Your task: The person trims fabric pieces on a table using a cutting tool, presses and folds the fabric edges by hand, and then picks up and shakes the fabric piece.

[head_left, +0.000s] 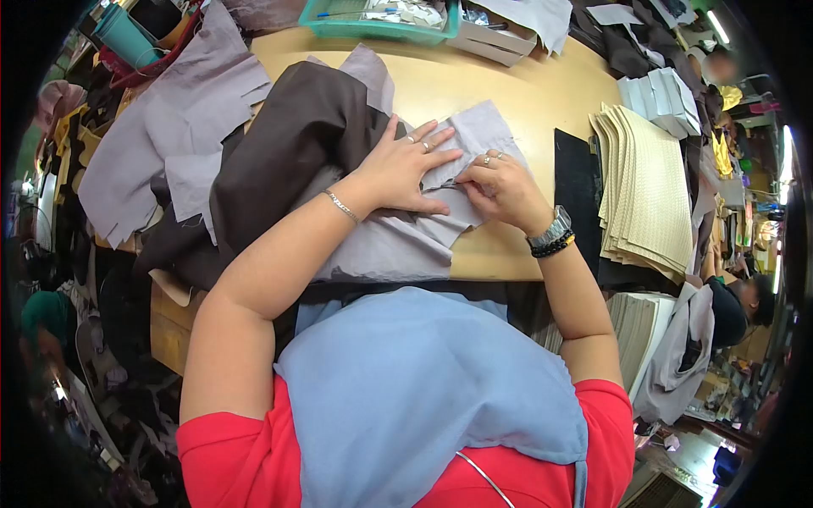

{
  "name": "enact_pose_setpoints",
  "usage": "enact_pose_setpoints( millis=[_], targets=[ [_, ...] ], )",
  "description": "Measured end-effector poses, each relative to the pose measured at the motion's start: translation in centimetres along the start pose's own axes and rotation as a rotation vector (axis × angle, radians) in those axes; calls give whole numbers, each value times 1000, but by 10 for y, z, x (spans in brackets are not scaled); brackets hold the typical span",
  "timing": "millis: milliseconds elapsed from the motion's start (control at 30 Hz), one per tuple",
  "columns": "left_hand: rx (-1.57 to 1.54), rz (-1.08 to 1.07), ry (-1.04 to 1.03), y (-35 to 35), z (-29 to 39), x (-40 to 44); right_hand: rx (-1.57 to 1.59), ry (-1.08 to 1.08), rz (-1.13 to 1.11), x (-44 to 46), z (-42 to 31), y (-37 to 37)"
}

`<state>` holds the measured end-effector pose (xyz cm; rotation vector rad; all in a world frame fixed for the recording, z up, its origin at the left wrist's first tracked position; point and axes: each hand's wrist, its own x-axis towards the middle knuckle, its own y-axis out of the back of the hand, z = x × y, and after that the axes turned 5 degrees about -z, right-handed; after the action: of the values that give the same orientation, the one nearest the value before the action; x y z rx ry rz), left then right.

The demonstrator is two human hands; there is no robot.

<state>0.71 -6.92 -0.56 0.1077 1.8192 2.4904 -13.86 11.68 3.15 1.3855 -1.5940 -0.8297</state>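
So closest up there's a blue apron point(432, 381), and just past it the grey fabric point(385, 254) lies on the wooden bench point(542, 85), kinda crumpled at the near edge. Left hand point(396, 173) is flat on it, grip spread wide. Right hand point(506, 193) is just beside, grip pinching the grey fabric at a small dark line, though I can't tell how much cloth is in there. Dark brown cloth point(288, 127) is bunched left of the hands, cream sheets point(648, 195) are stacked off right, and a teal tray point(381, 32) sits at the far edge.
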Motion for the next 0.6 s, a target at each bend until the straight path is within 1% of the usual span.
enact_pose_setpoints(
  millis=[233,333,433,533,600],
  targets=[
    [4,-13,11,1,1,1,-20,71,-64,9,3,-7],
    [-4,-20,10,2,1,0,8,38,-93,10,0,-3],
    [-12,-37,19,6,3,0,103,-20,-130,7,4,-6],
    [-28,-35,26,5,3,1,388,28,-39,4,-7,-5],
    [-16,-33,21,3,2,1,502,-34,9,0,-11,-1]
  ],
)
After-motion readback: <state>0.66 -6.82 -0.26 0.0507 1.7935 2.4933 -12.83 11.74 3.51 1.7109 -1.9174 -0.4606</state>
